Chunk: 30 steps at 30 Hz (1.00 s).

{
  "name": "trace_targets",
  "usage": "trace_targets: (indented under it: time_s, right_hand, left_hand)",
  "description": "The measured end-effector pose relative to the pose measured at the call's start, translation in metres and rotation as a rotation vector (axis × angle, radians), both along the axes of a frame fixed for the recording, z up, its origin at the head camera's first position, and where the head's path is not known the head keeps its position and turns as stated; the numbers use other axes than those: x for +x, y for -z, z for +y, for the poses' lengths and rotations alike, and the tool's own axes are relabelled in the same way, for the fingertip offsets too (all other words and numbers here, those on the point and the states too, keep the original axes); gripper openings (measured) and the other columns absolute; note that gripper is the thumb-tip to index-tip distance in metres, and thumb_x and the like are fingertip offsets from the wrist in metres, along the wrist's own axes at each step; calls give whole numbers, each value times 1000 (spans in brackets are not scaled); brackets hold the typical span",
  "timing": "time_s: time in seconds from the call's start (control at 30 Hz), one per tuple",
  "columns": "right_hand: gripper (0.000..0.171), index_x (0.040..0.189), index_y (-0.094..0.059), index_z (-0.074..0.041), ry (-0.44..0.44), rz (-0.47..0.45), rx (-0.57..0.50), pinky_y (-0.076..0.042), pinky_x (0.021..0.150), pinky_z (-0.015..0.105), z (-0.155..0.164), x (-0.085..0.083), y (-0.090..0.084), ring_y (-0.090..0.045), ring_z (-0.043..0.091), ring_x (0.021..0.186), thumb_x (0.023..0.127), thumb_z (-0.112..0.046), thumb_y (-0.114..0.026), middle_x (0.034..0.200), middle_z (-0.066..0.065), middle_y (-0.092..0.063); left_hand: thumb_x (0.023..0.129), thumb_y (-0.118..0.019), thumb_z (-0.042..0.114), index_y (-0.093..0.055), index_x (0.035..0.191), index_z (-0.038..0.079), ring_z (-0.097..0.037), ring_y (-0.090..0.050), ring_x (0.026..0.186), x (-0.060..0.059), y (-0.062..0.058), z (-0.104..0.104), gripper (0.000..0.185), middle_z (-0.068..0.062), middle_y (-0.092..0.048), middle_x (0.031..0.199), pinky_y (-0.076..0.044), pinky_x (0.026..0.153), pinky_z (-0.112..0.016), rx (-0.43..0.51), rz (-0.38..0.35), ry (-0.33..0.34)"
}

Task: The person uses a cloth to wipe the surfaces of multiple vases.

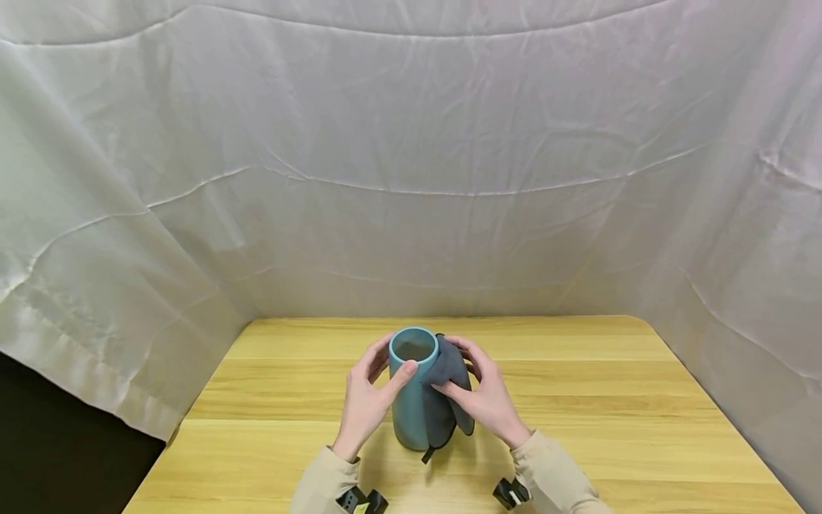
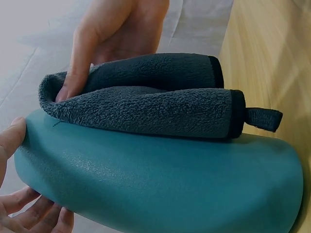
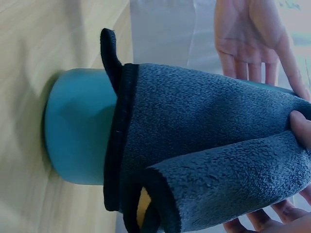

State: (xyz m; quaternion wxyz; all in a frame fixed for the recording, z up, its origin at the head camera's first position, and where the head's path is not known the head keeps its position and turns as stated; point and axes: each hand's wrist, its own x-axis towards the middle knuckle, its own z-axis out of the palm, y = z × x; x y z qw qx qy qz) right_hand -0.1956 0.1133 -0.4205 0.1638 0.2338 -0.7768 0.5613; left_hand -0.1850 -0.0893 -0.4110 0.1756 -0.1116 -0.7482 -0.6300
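One teal vase [image 1: 411, 400], left hand [image 1: 366, 400] fingers gripping; one grey cloth [image 1: 446, 400], right hand [image 1: 484, 396] fingers pinching.

Wood table [image 1: 578, 400], white cloth backdrop [image 1: 411, 178]

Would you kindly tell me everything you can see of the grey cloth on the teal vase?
The grey cloth is a dark, fleecy microfibre piece with a black stitched hem and a small hanging loop at one corner. It is folded over itself and hangs down the side of the upright teal vase, reaching from near the rim to near the base. The right hand presses it against the vase wall, while the left hand steadies the vase at the rim. The vase stands on a wooden table.
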Motion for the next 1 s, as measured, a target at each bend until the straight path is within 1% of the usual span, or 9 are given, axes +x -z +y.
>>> trace_targets:
  time_s: [0.2, 0.47, 0.63, 0.77, 1.0]
  right_hand:
    - [61, 138, -56, -16, 0, -13, -8, -53, 94, 36, 2, -1, 10, -60, 17, 117, 83, -10, -82, 134, 9, -64]
    - [61, 138, -56, -18, 23, -50, 12, -54, 94, 38, 4, -1, 25, -62, 26, 119, 83, -15, -83, 136, 7, -63]
    - [61, 138, -57, -17, 34, -83, 12, -54, 94, 37, 5, 0, 33, -62, 28, 118, 82, -16, -84, 136, 8, -64]
    - [62, 137, -58, -16, 40, -121, 15, -53, 93, 36, 5, 1, 37, -62, 30, 118, 81, -16, -84, 135, 8, -64]
    - [63, 138, -57, -18, 46, -151, 10, -53, 93, 38, 6, 2, 42, -61, 31, 119, 81, -16, -84, 136, 7, -63]
  left_hand:
    - [88, -78, 20, -61, 137, 18, -25, -65, 123, -1, 0, 0, 52, -6, -69, 129, -48, 110, -49, -2, -7, -3]
    - [88, -78, 20, -60, 137, 18, -25, -64, 124, -3, 1, 0, 52, -6, -69, 129, -48, 110, -49, -1, -6, -1]
    - [88, -78, 20, -60, 137, 18, -25, -65, 123, -3, 2, 1, 52, -7, -69, 128, -48, 110, -48, -2, 1, -3]
    - [88, -78, 20, -60, 137, 18, -25, -65, 123, -3, 2, 1, 52, -6, -69, 129, -48, 111, -48, -1, 0, -3]
    - [88, -78, 21, -60, 138, 19, -25, -64, 125, -4, 1, 1, 52, -6, -69, 130, -47, 111, -48, 1, -4, 1]
